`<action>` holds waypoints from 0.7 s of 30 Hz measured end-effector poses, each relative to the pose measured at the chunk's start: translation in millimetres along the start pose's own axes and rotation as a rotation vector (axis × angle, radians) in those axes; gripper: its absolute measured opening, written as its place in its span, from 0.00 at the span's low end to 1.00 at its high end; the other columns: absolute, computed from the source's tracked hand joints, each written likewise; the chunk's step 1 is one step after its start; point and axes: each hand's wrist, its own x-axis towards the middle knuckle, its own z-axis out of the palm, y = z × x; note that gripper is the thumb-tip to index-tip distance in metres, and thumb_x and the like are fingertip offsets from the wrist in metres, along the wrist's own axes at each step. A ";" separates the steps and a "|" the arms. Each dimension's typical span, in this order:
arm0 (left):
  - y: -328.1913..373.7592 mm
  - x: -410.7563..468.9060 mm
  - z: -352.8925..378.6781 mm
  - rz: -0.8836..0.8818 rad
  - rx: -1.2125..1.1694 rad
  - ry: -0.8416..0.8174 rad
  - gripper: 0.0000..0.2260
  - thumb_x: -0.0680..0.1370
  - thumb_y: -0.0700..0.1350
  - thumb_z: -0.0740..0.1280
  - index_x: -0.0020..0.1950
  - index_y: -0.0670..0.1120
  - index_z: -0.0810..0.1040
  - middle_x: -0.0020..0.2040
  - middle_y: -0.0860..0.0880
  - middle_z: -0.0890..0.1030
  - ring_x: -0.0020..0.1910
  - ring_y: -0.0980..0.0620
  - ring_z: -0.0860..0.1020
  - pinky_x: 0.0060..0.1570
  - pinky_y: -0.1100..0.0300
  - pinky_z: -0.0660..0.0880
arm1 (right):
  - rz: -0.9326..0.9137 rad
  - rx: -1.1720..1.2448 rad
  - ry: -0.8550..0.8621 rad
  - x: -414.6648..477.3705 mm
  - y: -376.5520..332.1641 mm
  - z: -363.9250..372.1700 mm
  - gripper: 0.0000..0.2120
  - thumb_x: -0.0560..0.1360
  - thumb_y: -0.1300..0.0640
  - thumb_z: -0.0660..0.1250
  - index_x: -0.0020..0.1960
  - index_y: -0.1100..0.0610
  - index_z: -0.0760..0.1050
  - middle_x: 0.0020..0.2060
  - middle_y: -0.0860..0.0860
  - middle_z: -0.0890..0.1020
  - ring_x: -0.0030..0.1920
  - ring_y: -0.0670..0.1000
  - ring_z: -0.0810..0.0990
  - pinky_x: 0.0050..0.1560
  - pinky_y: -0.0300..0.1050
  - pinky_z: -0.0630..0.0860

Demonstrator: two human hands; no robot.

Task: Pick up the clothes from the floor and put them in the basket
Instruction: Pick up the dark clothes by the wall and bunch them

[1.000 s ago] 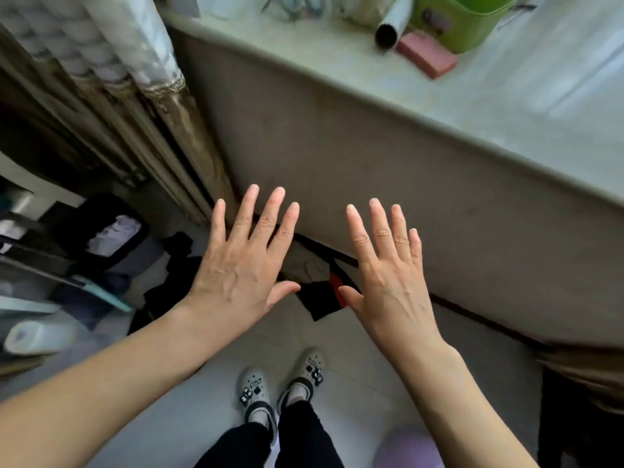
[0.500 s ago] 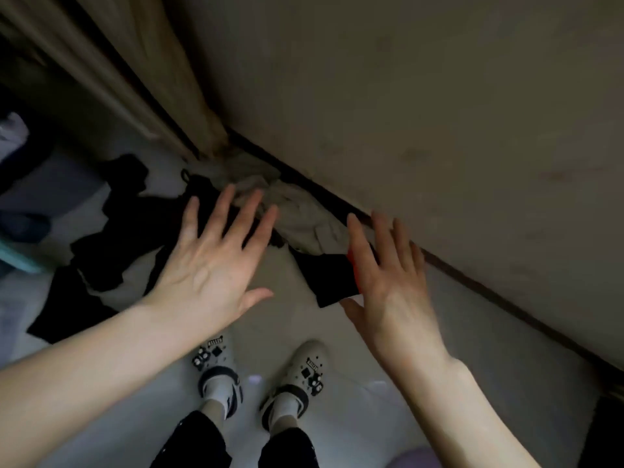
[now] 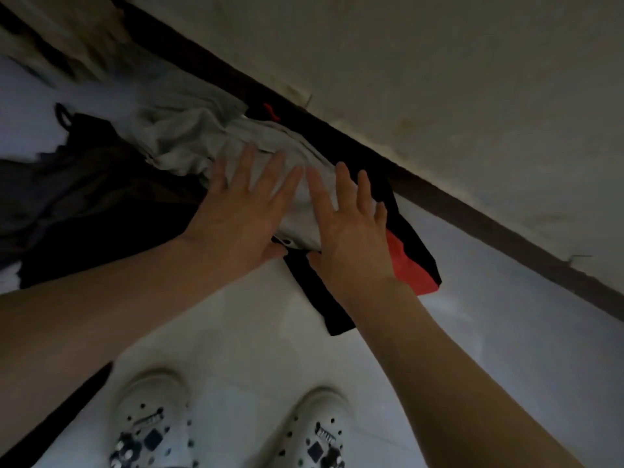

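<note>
Left hand (image 3: 236, 217) flat, palm down, fingers straight and spread, lying over the near end of a crumpled grey garment (image 3: 182, 136); nothing gripped. Dark clothes (image 3: 84, 197) are heaped on the floor (image 3: 506, 332) just left of that hand, partly under the grey piece. Right hand (image 3: 351, 238) sits just beside the left one, thumbs nearly meeting, also flat with fingers extended: index on the grey cloth, outer fingers over a black and red garment (image 3: 415, 265). Motion blur, so firm contact can't be confirmed. All clothes lie on the floor against the dark skirting strip (image 3: 506, 228) at the foot of a pale wall (image 3: 472, 79). White shoes (image 3: 152, 427) at bottom, toes toward the pile.
</note>
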 end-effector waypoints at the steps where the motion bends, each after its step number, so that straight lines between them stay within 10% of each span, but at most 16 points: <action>1: -3.5 10.4 6.7 0.000 -0.004 0.008 0.49 0.69 0.64 0.69 0.78 0.45 0.45 0.78 0.39 0.50 0.75 0.31 0.48 0.68 0.30 0.49 | 0.009 -0.027 0.002 9.8 3.4 8.0 0.54 0.69 0.53 0.76 0.78 0.47 0.38 0.77 0.57 0.42 0.76 0.63 0.40 0.70 0.71 0.54; 13: -28.0 97.5 104.5 -0.025 -0.050 -0.006 0.35 0.70 0.51 0.72 0.75 0.55 0.63 0.75 0.38 0.61 0.70 0.26 0.60 0.55 0.25 0.63 | 0.176 0.027 0.003 88.6 44.0 114.1 0.39 0.77 0.50 0.67 0.77 0.40 0.43 0.77 0.58 0.47 0.75 0.65 0.54 0.64 0.64 0.70; 17: -21.1 104.3 104.9 0.019 -0.091 0.015 0.21 0.72 0.49 0.57 0.61 0.45 0.77 0.58 0.36 0.77 0.47 0.32 0.78 0.39 0.42 0.77 | 0.098 0.104 0.328 100.7 38.6 124.7 0.25 0.62 0.66 0.77 0.58 0.57 0.79 0.52 0.67 0.78 0.42 0.62 0.80 0.37 0.48 0.79; 21: -12.3 89.8 83.7 0.098 -0.255 0.096 0.18 0.69 0.44 0.60 0.54 0.43 0.82 0.51 0.37 0.80 0.41 0.35 0.80 0.36 0.45 0.79 | 0.040 0.242 0.443 88.4 34.8 113.6 0.15 0.58 0.73 0.74 0.43 0.61 0.80 0.36 0.63 0.78 0.24 0.57 0.74 0.26 0.41 0.70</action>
